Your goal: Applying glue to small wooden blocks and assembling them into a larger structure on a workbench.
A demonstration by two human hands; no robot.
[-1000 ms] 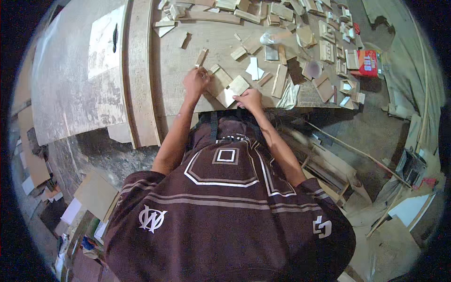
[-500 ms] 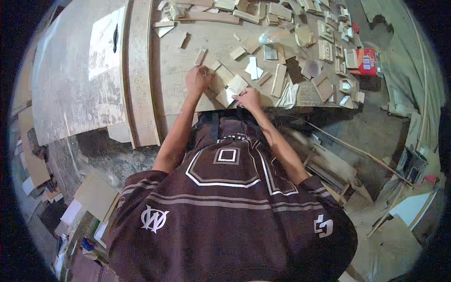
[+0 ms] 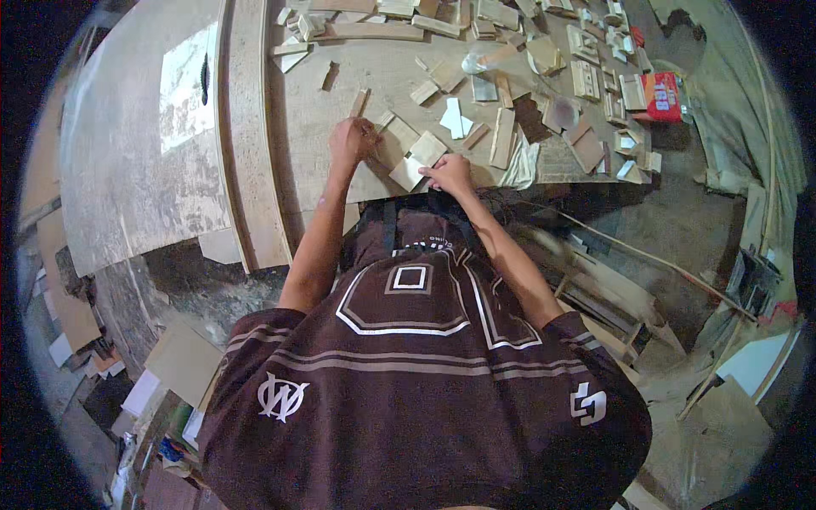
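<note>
My left hand [image 3: 352, 140] is closed in a fist on the workbench. A short wooden strip [image 3: 359, 103] juts out beyond its far side. Just right of that fist lies a flat, pale wooden piece [image 3: 398, 136], tilted at an angle. Nearer to me, a light, square-cornered wooden board [image 3: 427, 150] partly overlaps it, its lower part bright in the light. My right hand [image 3: 450, 174] pinches this board at its right edge, thumb on top. The fingers underneath are hidden.
Small wood offcuts [image 3: 438, 24] crowd the far side. A white piece [image 3: 456, 119], a clear plastic cup [image 3: 476, 62] and a crumpled plastic bag [image 3: 521, 163] lie to the right. Several small wooden blocks [image 3: 585, 81] line the right edge beside a red package [image 3: 663, 96]. Long boards [image 3: 250, 136] run along the left.
The whole view has shifted slightly. Both hands keep nearly the same places on the bench, with the left still closed and the right still pinching the board.
</note>
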